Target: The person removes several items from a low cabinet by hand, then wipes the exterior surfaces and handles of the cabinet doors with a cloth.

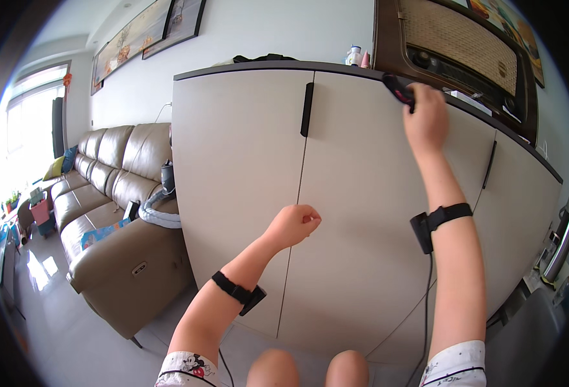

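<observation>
My right hand (428, 116) is raised at the cabinet's top edge and grips a dark handheld object (396, 90) with reddish marks. Motion blurs that object, so its exact kind is unclear. Curled into a loose fist, my left hand (290, 226) hovers before the seam between two doors of the pale cabinet (236, 159). Nothing shows in its fingers. A black bar handle (306, 109) is on the door seam above it. Each forearm carries a black strap with a small device and a cable.
An old wooden radio (461, 46) stands on the cabinet's dark top, near a white bottle (355, 55) and a pink cone-shaped item (366, 59). Left of the cabinet is a leather sofa (125, 271) with a grey hose (156, 215) over its arm. A dark chair-like shape (526, 334) stands at lower right.
</observation>
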